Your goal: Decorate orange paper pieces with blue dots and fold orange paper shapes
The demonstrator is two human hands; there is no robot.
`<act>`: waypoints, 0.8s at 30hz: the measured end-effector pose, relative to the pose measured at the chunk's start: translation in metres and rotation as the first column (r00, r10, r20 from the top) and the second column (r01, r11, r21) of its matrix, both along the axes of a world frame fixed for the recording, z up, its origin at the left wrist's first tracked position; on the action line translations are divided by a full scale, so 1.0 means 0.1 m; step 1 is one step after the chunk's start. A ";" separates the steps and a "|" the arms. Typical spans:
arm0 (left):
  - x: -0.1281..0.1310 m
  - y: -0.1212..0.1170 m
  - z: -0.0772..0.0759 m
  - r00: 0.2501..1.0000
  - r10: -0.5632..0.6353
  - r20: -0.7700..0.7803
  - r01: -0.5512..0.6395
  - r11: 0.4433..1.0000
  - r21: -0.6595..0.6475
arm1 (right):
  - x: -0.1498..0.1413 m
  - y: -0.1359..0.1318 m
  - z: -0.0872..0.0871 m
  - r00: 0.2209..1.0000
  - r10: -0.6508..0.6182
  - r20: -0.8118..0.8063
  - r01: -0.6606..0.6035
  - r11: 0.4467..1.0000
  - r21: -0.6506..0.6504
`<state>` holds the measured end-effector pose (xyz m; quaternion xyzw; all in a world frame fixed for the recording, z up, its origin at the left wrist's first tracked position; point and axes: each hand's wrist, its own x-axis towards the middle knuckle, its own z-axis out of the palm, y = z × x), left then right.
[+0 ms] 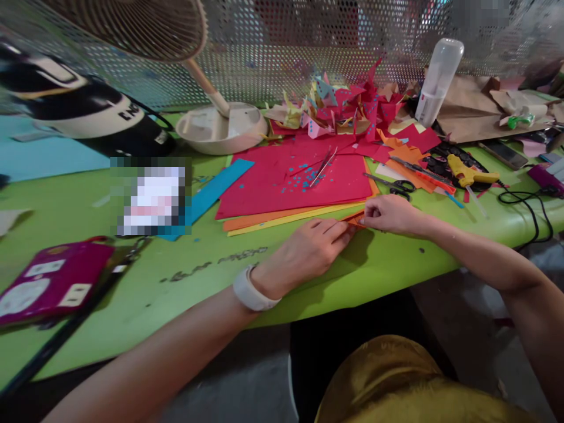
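Between my two hands is a small piece of folded orange paper [356, 220], held low over the green table near its front edge. My left hand [315, 247], with a white band on the wrist, has its fingers closed on the left end of the paper. On the right end, my right hand [390, 212] pinches it with curled fingers, which hide part of the folds. Just beyond lies a stack of red paper sheets [264, 182], with orange and yellow sheets under it. Tweezers [324, 167] and small blue dots rest on the red sheet.
Folded paper figures [339, 106] are heaped behind the stack. Scissors [396, 186], an orange cutter [434, 179] and a yellow glue gun [471, 172] lie to the right. A desk fan [220, 132], black bottle [127, 126], blue strip [220, 191] and purple pouch [57, 276] occupy the left.
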<state>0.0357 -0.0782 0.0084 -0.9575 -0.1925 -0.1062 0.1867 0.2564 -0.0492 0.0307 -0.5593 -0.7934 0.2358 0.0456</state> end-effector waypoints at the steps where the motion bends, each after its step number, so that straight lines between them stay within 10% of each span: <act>1: 0.00 0.00 0.00 1.000 -0.001 0.002 0.001 1.000 0.002 | 0.00 0.00 0.00 1.000 0.001 0.002 0.000 1.000 -0.002; 24: 0.02 0.01 0.02 0.998 0.024 -0.054 -0.030 0.993 -0.111 | 0.06 0.09 0.01 0.994 0.104 -0.033 -0.106 0.990 -0.092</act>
